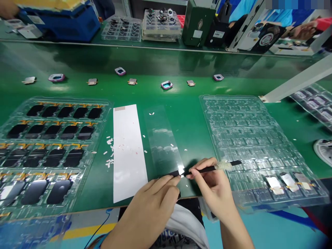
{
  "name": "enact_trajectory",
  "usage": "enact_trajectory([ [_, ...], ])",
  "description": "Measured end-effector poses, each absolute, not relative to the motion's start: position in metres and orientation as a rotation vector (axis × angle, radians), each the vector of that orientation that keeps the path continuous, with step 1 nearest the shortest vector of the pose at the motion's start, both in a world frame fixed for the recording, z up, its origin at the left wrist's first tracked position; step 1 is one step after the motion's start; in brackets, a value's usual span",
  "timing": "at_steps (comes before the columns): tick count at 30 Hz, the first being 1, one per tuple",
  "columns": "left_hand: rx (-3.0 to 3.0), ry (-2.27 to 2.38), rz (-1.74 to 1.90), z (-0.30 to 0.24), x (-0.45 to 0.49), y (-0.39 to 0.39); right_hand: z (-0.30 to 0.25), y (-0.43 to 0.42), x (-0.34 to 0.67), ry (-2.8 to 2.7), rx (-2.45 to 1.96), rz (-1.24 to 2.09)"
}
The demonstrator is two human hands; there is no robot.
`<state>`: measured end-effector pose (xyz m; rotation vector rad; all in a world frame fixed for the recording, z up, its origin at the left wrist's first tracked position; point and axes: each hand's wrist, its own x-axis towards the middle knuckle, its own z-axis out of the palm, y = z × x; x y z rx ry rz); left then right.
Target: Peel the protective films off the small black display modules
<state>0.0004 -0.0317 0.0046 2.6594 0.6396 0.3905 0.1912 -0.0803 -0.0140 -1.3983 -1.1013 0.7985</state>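
Note:
My left hand [158,197] is closed at the table's front edge, its fingers around a small dark screen-like piece [174,173] that they mostly hide. Close by on the right, my right hand [214,183] pinches a thin black stick-shaped tool [207,169] with pale wrapping near its back end. The tool's tip meets a small bright spot at my left fingertips; whether it touches the dark piece I cannot tell. Beyond my hands lies a clear film strip [163,138]. A white paper sheet [128,148] lies left of it, with tiny white scraps [110,141] along its edge.
On the left, a clear tray [101,145] holds rows of black screens [53,131]. Another clear tray [241,138] on the right has a few pieces [275,184] in its front row. Small watch-like cases [166,85] line the back, below a shelf with boxes [198,24].

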Motion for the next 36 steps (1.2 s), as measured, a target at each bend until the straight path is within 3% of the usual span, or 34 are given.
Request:
enact_trajectory([
  [6, 2.566, 0.677, 0.443, 0.009, 0.002, -0.031, -0.01, -0.08, 0.191, -0.907, -1.385, 0.846],
  [11, 2.041, 0.881, 0.588, 0.008, 0.003, -0.026, -0.008, -0.076, 0.196, -0.696, -1.272, 0.828],
  [17, 1.62, 1.032, 0.711, 0.015, 0.007, -0.012, 0.014, -0.068, 0.184, -0.844, -0.992, 0.925],
  [26, 1.668, 1.014, 0.854, 0.014, 0.008, -0.011, 0.031, -0.054, 0.13, -1.001, -0.994, 0.512],
  [36, 1.831, 0.985, 0.875, 0.007, 0.008, -0.017, 0.023, -0.051, 0.114, -0.976, -0.981, 0.463],
])
